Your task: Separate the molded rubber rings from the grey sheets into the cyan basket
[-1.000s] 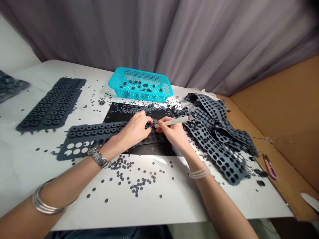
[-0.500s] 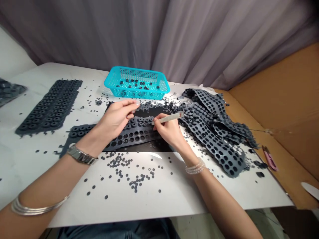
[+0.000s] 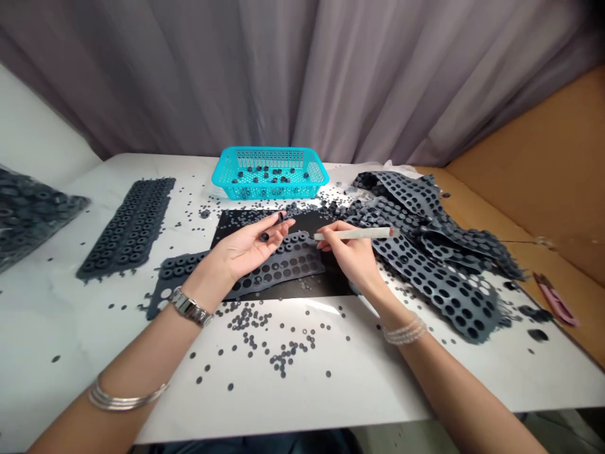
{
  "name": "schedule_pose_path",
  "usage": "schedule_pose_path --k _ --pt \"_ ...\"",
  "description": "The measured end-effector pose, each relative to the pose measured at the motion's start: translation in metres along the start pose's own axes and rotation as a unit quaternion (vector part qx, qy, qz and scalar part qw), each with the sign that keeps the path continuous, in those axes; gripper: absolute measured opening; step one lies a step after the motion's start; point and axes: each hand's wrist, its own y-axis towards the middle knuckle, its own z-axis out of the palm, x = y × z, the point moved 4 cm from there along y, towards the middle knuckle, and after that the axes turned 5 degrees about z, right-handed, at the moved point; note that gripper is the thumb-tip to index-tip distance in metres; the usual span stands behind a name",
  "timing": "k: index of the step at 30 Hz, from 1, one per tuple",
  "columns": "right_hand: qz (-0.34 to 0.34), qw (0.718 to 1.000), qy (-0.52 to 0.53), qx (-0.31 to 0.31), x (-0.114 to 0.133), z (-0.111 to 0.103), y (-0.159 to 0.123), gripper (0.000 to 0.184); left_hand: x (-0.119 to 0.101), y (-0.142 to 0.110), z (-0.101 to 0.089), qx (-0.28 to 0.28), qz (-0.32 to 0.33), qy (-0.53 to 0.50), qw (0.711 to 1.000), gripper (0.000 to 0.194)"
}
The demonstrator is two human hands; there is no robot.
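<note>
My left hand (image 3: 250,249) is turned palm up over the sheet, fingers curled. Its fingertips grip a small black rubber ring (image 3: 280,217), and another small black piece (image 3: 265,237) lies against the fingers. My right hand (image 3: 350,252) is closed around a slim white pen-like tool (image 3: 366,234), whose left tip points toward the sheet's right end. Beneath both hands lies a dark rubber sheet (image 3: 283,267) with raised rings along its far side and round hollows along its near side. It rests partly on a black mat (image 3: 331,285); my left forearm and hand hide some of it.
A turquoise basket (image 3: 271,191) holding several black pieces stands at the back. On the left are another ringed sheet (image 3: 127,227) and a clear bag (image 3: 33,211) of dark parts. Punched sheets (image 3: 435,277) pile up at right, near a pink cutter (image 3: 558,302). Small discs litter the table.
My left hand has rolled open toward palm up, showing the black pieces in it. My right hand has drawn the tool off the sheet's rings. The whole view has shifted somewhat.
</note>
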Motion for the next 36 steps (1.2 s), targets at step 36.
schedule_pose_path --k 36 --pt "-0.083 0.987 -0.111 0.083 0.011 0.028 -0.006 0.023 0.008 -0.001 0.015 0.060 0.286 0.821 0.490 0.029"
